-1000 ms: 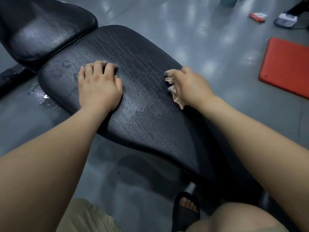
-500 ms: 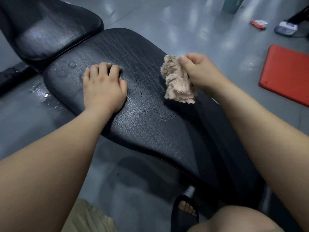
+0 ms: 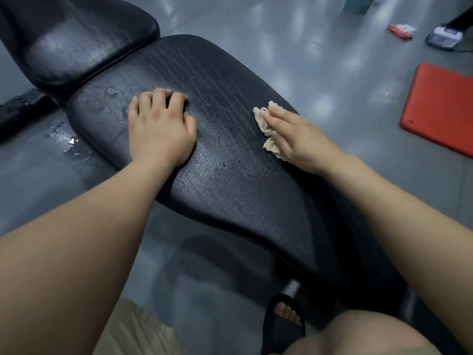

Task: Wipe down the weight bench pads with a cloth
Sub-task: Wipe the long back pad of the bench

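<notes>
A long black bench pad [image 3: 230, 190] runs from the upper left to the lower right, its cracked surface wet in patches. A second black pad [image 3: 76, 39] sits beyond it at the upper left. My left hand [image 3: 158, 126] rests palm down on the long pad, fingertips slightly curled. My right hand [image 3: 294, 139] presses a beige cloth [image 3: 266, 126] flat against the pad's right side with straight fingers. Most of the cloth is hidden under that hand.
A red mat [image 3: 440, 108] lies on the grey floor at the right. A small packet [image 3: 401, 30] and a shoe [image 3: 444, 38] lie at the top right. Water puddles [image 3: 69, 142] shine on the floor left of the bench. My sandalled foot [image 3: 284, 319] stands under the pad.
My right hand had lifted the cloth bunched up off the pad half a second ago; now it has laid it back down and presses it flat. My left hand stayed put.
</notes>
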### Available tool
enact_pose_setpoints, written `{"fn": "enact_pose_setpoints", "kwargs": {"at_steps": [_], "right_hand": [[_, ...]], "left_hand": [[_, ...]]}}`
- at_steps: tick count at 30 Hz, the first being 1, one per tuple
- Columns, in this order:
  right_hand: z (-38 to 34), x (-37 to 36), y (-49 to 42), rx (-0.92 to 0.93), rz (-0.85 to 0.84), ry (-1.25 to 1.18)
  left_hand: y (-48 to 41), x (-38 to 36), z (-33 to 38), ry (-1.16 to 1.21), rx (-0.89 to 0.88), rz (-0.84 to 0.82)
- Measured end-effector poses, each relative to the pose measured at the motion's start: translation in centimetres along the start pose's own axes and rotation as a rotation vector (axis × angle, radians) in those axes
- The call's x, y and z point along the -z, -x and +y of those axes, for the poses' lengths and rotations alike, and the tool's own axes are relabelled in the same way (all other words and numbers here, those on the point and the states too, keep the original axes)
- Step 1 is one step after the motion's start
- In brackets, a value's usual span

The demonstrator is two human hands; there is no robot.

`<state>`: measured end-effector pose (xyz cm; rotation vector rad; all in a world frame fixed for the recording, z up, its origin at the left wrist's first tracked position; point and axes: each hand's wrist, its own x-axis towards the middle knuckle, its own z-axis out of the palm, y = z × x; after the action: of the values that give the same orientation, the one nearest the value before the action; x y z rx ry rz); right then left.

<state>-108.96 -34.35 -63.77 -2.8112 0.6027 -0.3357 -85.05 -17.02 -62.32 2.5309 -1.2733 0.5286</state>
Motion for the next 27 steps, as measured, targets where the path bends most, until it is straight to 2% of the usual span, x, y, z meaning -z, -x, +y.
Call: {"fn": "enact_pose_setpoints", "kwargs": {"at_steps": [4, 7, 13, 17, 20, 24, 27], "right_hand": [[1.2, 0.4, 1.2, 0.051, -0.062, 0.021], [2.4, 0.5, 1.3, 0.051, -0.018, 0.000], [3.4, 0.5, -0.1, -0.243, 0.026, -0.082], [1.7, -0.4, -0.4, -0.305, 0.033, -0.112], [-0.5, -0.9, 0.4, -0.175, 0.030, -0.121], [-4.1, -2.2, 1.5, 0.110, -0.040, -0.140], [-4.4, -2.0, 1.8, 0.257, -0.045, -0.094]], "left_hand": [[0.0, 0.0, 0.2, 0.006, 0.000, 0.008], [0.1, 0.0, 0.1, 0.006, -0.002, 0.008], [0.0, 0.0, 0.2, -0.002, -0.011, 0.012], [0.0, 0.0, 0.2, -0.008, -0.009, 0.012], [0.1, 0.1, 0.2, -0.009, -0.011, 0.011], [0.2, 0.2, 0.3, -0.008, -0.012, 0.005], [0.2, 0.2, 0.3, -0.004, -0.008, 0.003]]}}
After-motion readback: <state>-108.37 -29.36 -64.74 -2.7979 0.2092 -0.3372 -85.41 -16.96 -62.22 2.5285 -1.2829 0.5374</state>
